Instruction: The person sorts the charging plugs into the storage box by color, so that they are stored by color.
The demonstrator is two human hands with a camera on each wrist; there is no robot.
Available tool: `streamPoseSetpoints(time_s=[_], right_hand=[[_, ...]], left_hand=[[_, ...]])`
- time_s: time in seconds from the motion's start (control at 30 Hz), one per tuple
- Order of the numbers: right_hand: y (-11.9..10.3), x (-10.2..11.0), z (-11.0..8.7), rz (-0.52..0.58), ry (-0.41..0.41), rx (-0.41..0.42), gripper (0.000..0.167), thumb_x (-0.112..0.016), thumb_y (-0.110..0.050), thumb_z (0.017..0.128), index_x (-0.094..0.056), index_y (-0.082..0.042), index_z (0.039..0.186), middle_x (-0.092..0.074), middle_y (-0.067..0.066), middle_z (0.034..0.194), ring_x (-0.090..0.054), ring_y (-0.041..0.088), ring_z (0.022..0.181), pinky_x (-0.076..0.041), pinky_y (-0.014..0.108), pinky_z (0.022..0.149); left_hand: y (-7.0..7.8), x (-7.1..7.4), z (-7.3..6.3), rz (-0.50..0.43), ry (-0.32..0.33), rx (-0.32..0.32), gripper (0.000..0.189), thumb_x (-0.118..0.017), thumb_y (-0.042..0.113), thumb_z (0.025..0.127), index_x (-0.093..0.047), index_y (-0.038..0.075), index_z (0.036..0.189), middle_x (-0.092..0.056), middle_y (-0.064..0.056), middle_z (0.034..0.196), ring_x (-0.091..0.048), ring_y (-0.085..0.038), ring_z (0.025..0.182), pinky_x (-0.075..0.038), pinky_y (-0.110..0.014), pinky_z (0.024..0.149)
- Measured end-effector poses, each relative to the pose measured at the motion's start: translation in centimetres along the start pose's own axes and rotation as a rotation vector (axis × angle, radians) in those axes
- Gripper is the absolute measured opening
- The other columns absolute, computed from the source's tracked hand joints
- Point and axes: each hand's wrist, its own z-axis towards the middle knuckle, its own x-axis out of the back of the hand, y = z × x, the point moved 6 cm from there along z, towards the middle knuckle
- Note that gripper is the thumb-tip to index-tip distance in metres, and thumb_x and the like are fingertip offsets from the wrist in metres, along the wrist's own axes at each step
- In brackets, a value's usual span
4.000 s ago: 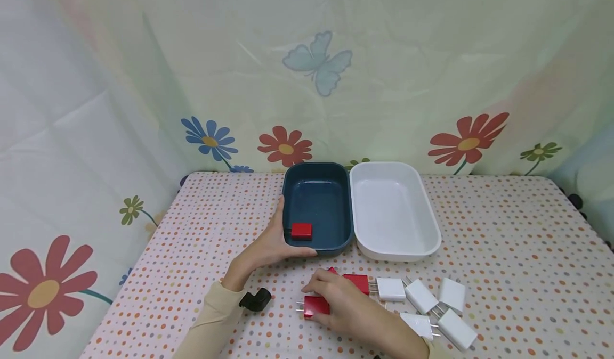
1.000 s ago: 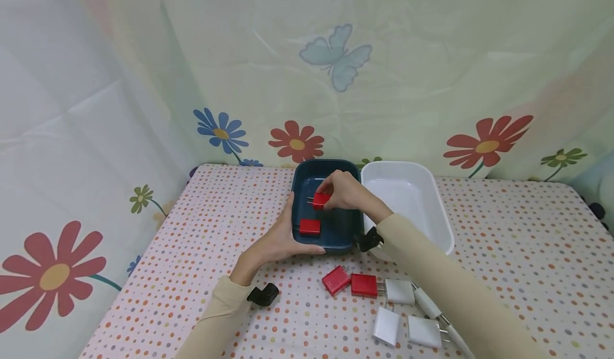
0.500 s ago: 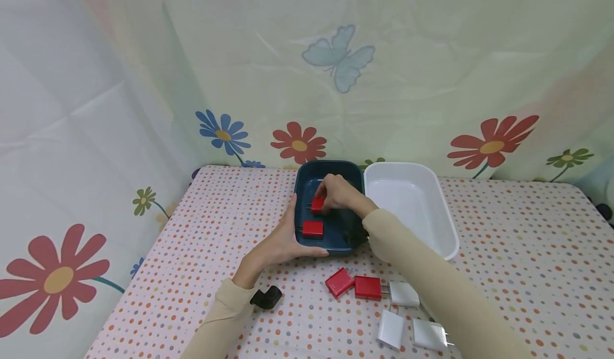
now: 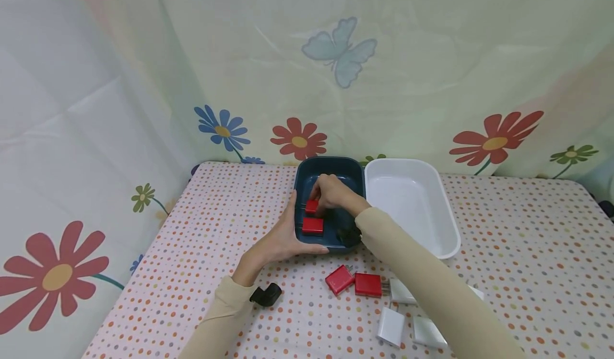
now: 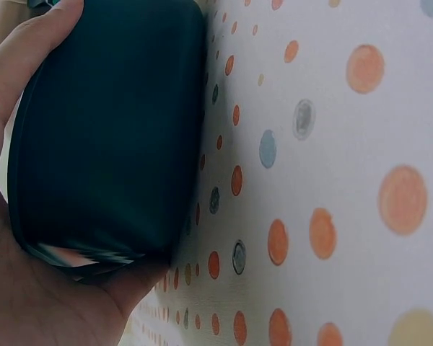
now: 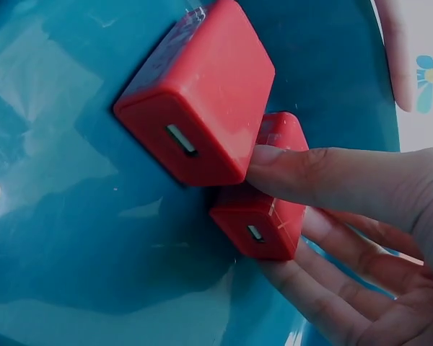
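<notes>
My left hand (image 4: 280, 240) holds the front left corner of a dark blue plastic tray (image 4: 352, 168), its fingers along the left side and its thumb along the front. The left wrist view shows the palm against that corner. Inside the tray, my right hand (image 4: 332, 193) pinches a red USB charger plug (image 6: 254, 225) between thumb and fingers, low by the left wall. Beside it in the tray lies another red charger plug (image 4: 313, 226), its USB port visible in the right wrist view. The two plugs sit close together, prongs to the left.
Right of the blue tray stands a white tray (image 4: 405, 204), partly behind my right sleeve. In front lie two red charger plugs, one tilted (image 4: 339, 280) and one straight (image 4: 368, 285). Several white charger plugs, including one near the front (image 4: 390, 327), lie to the right, some hidden by the sleeve.
My right hand has taken a red charger plug from the table into the blue tray, then lowered it leftward beside the other plug. The left hand keeps its hold on the tray.
</notes>
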Motion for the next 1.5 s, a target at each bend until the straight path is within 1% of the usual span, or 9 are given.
streamPoseSetpoints(time_s=[0.27,0.6,0.8,0.9,1.03,1.2,1.3,1.37,1.5], right_hand=[[-0.3,-0.2,0.2,0.013,0.008,0.015,0.034,-0.087,0.000,0.082,-0.078,0.000,0.115,-0.076,0.014,0.104,-0.070,0.023,0.086,-0.061,0.034,0.088],[0.1,-0.2,0.1,0.030,-0.008,-0.022,0.039,-0.087,0.001,0.082,-0.076,0.000,0.119,-0.074,0.015,0.107,-0.068,0.026,0.091,-0.060,0.037,0.090],[-0.2,-0.2,0.0,0.008,-0.025,-0.023,0.038,-0.086,-0.002,0.085,-0.075,0.002,0.121,-0.074,0.017,0.111,-0.068,0.026,0.094,-0.059,0.038,0.094],[-0.4,0.0,-0.3,0.017,-0.030,-0.023,0.041,-0.085,-0.003,0.086,-0.073,0.003,0.125,-0.073,0.018,0.115,-0.069,0.028,0.097,-0.058,0.040,0.096],[-1.4,1.0,-0.8,0.000,0.008,0.017,0.043,-0.084,-0.007,0.088,-0.071,0.003,0.128,-0.073,0.019,0.119,-0.068,0.030,0.104,-0.058,0.041,0.097],[-3.7,2.9,-2.5,-0.019,0.072,0.117,0.040,-0.085,-0.010,0.089,-0.073,0.003,0.125,-0.074,0.018,0.116,-0.068,0.030,0.106,-0.059,0.039,0.094],[-5.4,3.7,-4.5,-0.018,0.085,0.175,0.041,-0.085,-0.011,0.089,-0.072,0.004,0.125,-0.074,0.019,0.117,-0.069,0.030,0.108,-0.058,0.039,0.095],[-6.4,4.1,-6.2,-0.025,0.098,0.223,0.040,-0.085,-0.010,0.089,-0.072,0.005,0.124,-0.074,0.018,0.116,-0.069,0.031,0.108,-0.058,0.040,0.095],[-8.1,4.2,-10.0,-0.056,0.139,0.347,0.036,-0.086,-0.006,0.086,-0.074,0.004,0.119,-0.074,0.014,0.109,-0.069,0.030,0.102,-0.059,0.040,0.090]], left_hand=[[-0.2,0.1,-0.2,0.010,0.001,0.029,0.136,-0.091,0.027,0.083,0.017,0.015,0.166,-0.016,-0.011,0.171,-0.024,-0.028,0.153,-0.035,-0.053,0.119],[0.0,0.1,-0.2,0.007,0.008,0.041,0.136,-0.090,0.027,0.083,0.016,0.020,0.167,-0.015,-0.008,0.172,-0.022,-0.027,0.154,-0.037,-0.054,0.118],[-0.1,0.1,-0.2,0.025,0.001,0.059,0.135,-0.090,0.028,0.083,0.015,0.016,0.166,-0.014,-0.010,0.171,-0.021,-0.029,0.154,-0.036,-0.055,0.119],[-0.1,0.1,-0.2,0.025,-0.001,0.057,0.135,-0.090,0.029,0.083,0.015,0.016,0.166,-0.015,-0.010,0.171,-0.022,-0.028,0.154,-0.037,-0.054,0.118],[0.0,0.0,0.1,0.023,0.001,0.015,0.134,-0.090,0.030,0.083,0.014,0.015,0.166,-0.015,-0.010,0.171,-0.024,-0.028,0.154,-0.036,-0.055,0.118],[-0.1,0.0,0.0,0.054,0.004,0.073,0.137,-0.091,0.035,0.082,0.016,0.018,0.166,-0.010,-0.006,0.173,-0.018,-0.028,0.156,-0.031,-0.057,0.121],[-0.3,0.1,-0.2,0.063,0.006,0.106,0.137,-0.090,0.037,0.082,0.016,0.019,0.166,-0.006,-0.006,0.174,-0.015,-0.029,0.157,-0.029,-0.059,0.121],[-0.2,0.1,-0.2,0.055,0.005,0.100,0.137,-0.090,0.035,0.082,0.017,0.019,0.166,-0.006,-0.005,0.174,-0.015,-0.029,0.157,-0.029,-0.059,0.121],[0.1,0.0,-0.2,0.021,-0.004,0.043,0.136,-0.090,0.031,0.083,0.018,0.020,0.166,-0.015,-0.005,0.171,-0.022,-0.026,0.154,-0.034,-0.056,0.119]])
